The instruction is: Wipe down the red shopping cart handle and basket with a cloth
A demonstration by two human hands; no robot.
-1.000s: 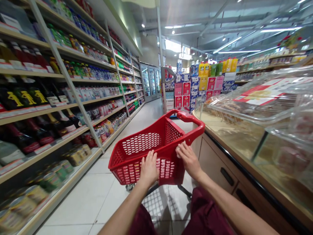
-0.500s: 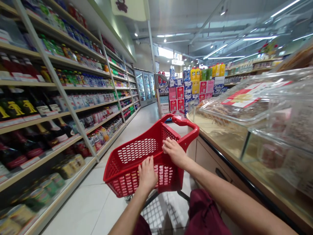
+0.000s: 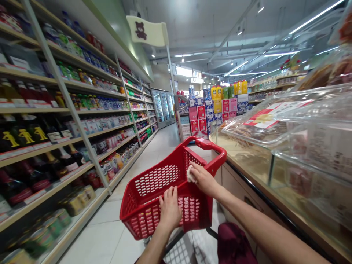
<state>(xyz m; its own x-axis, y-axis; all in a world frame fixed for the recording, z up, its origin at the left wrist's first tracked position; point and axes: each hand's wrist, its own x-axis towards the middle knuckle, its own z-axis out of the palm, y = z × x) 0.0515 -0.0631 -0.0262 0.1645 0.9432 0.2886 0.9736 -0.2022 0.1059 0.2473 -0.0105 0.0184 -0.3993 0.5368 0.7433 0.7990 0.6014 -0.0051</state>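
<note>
I rest the left hand [image 3: 170, 207] open on the near rim of the red cart [image 3: 186, 188]; my right hand [image 3: 205, 180] grips a white wad [image 3: 190, 174].

No words legible. Flag-shaped sign [image 3: 151, 33], top ctr: brown teddy bear pic [image 3: 140, 30]. L side: dark btls [image 3: 22, 124] w/ yellow figure logos [image 3: 26, 136]. R: red-&-white label [image 3: 272, 115] on clear plastic pkg [image 3: 255, 135], print blurry. Bkgd: red boxes [image 3: 201, 113] w/ white print, too sm. to read. Shelf-edge price tags [image 3: 35, 197], ditto.
</note>
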